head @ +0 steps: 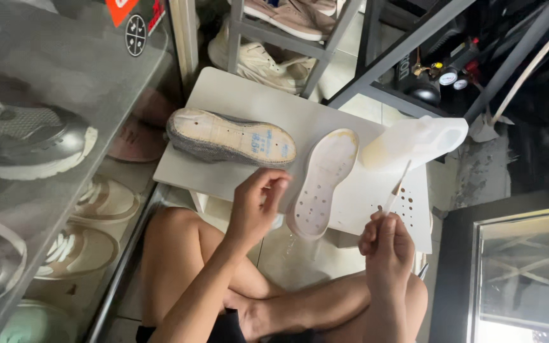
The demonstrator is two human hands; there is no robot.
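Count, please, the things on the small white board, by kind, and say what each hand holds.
Shoe upper, sole side up: 1
White shoe sole: 1
White plastic jug, lying down: 1
Thin white stick, held by the right hand: 1
Total: 4
The left hand holds nothing and is close to the sole on the white board.

The table (223,95) is white, with a cluster of small dark dots near its right edge. The shoe upper (230,137) at the table's left edge has a grey knitted side, a cream underside edged with a stitched line, and blue markings, while the sole (323,183) at the front edge is off-white with a yellowish rim and scattered dark holes. The container (414,143) at the right edge is translucent white with yellowish staining; the stick (398,187) is white.
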